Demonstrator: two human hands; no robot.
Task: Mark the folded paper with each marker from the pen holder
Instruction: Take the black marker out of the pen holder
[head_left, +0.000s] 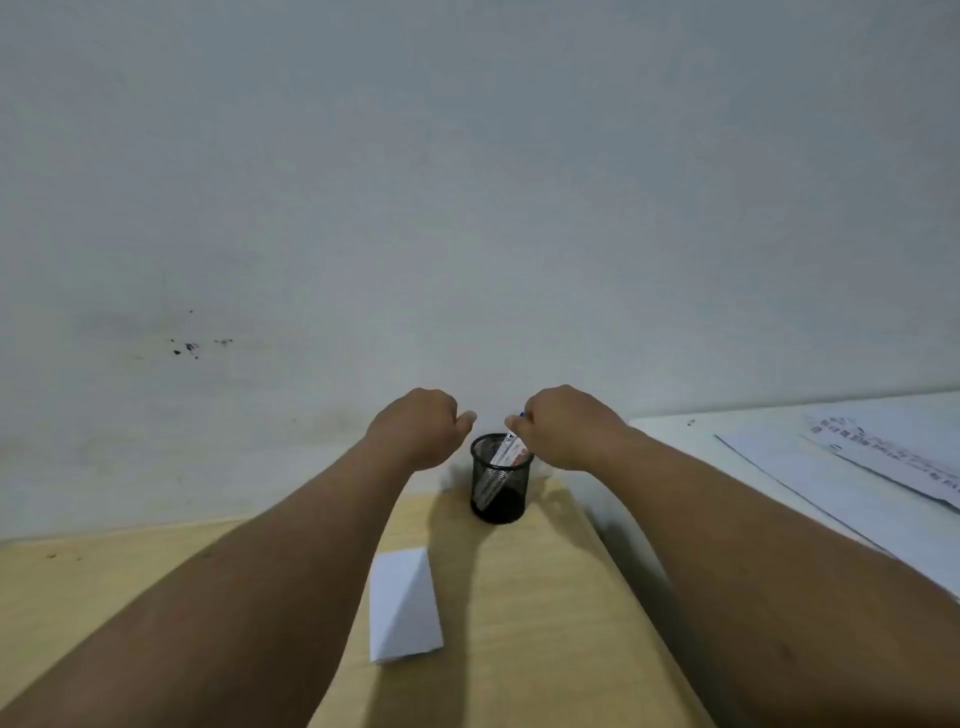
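Observation:
A black mesh pen holder (500, 486) stands at the far end of the wooden table (545, 623), close to the wall. White markers (506, 451) lean inside it. My right hand (563, 426) is just right of the holder's rim, its fingers pinched on the blue-tipped top of one marker that still sits in the holder. My left hand (421, 427) hovers to the left of the holder, curled into a loose fist with nothing in it. The folded white paper (402, 608) lies flat on the table nearer to me, between my forearms.
A white desk (769, 467) adjoins the wooden table on the right, with printed sheets (883, 457) lying on it. A pale wall (467, 208) rises directly behind the holder.

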